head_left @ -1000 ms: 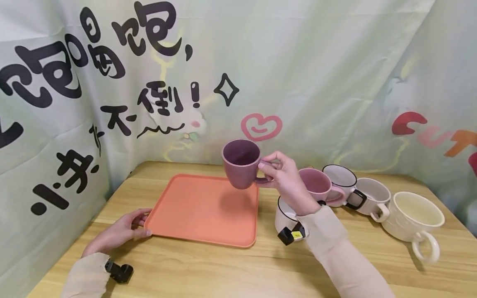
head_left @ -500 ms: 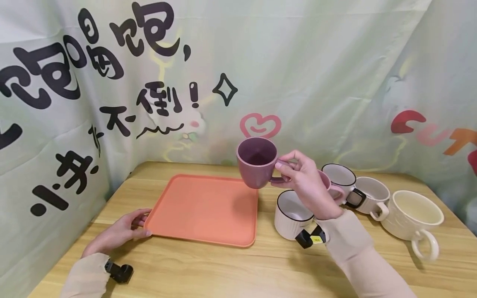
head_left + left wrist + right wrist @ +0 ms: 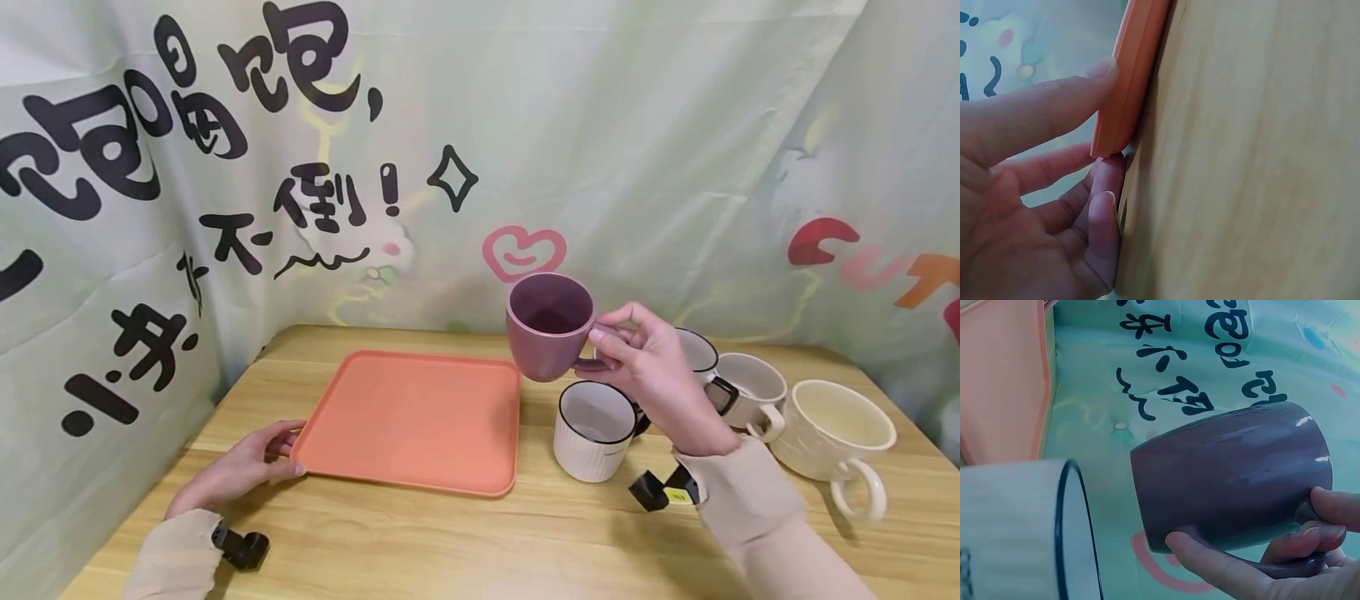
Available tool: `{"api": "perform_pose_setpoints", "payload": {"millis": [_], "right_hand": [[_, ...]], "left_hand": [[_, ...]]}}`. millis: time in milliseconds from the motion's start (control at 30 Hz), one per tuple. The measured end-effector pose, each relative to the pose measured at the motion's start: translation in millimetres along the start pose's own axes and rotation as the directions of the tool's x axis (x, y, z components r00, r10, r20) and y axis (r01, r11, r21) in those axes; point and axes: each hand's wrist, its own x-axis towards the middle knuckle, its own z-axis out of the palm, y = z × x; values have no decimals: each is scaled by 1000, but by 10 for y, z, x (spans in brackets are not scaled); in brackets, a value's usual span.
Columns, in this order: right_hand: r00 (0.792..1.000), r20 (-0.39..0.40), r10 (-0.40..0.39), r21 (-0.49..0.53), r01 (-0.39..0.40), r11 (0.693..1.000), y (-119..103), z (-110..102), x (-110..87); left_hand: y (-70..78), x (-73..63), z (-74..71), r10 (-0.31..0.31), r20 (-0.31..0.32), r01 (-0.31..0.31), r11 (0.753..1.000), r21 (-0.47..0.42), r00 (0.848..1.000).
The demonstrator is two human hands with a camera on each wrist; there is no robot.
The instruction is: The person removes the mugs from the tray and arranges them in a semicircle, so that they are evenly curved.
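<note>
A purple mug (image 3: pixel 550 329) hangs upright in the air, over the right end of the tray and the white mug behind which it rises. My right hand (image 3: pixel 648 358) grips its handle, with fingers through and around the loop in the right wrist view. At the left, my left hand (image 3: pixel 243 467) holds the near left corner of an orange tray (image 3: pixel 408 421) lying on the table. In the left wrist view the thumb presses the tray's rim while the fingers curl at its corner. A white ribbed mug with a black rim (image 3: pixel 592 442) stands just right of the tray.
Behind my right hand stand a white black-rimmed mug (image 3: pixel 696 350), a smaller off-white mug (image 3: pixel 752 387) and a large cream mug (image 3: pixel 832 429). My right hand hides the pink mug. A printed cloth (image 3: pixel 622 150) hangs along the wooden table's (image 3: pixel 420 550) back edge.
My right hand has carried the purple mug to the right, away from above the tray, uncovering the white ribbed mug and covering the pink one. My left hand and the tray stay put.
</note>
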Motion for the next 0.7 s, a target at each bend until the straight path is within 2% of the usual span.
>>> {"api": "perform_pose_setpoints", "payload": {"millis": [233,400,533,700], "right_hand": [[1000,-20,-13,-21,12,1000,-43,-119,-93],[999,-46,-22,4,22,1000,-92,-209,-170],[998,-51,-30,-32,29,999,-118,-296,-244],[996,-49,-73,8,73,997,-102,-401,-326]], "left_hand": [[-18,8,13,5,3,-5,1000,-20,1000],[-34,20,18,8,12,-8,1000,-19,1000],[-38,17,5,18,17,-17,999,-29,1000],[-47,10,3,33,16,-32,999,-36,999]]}}
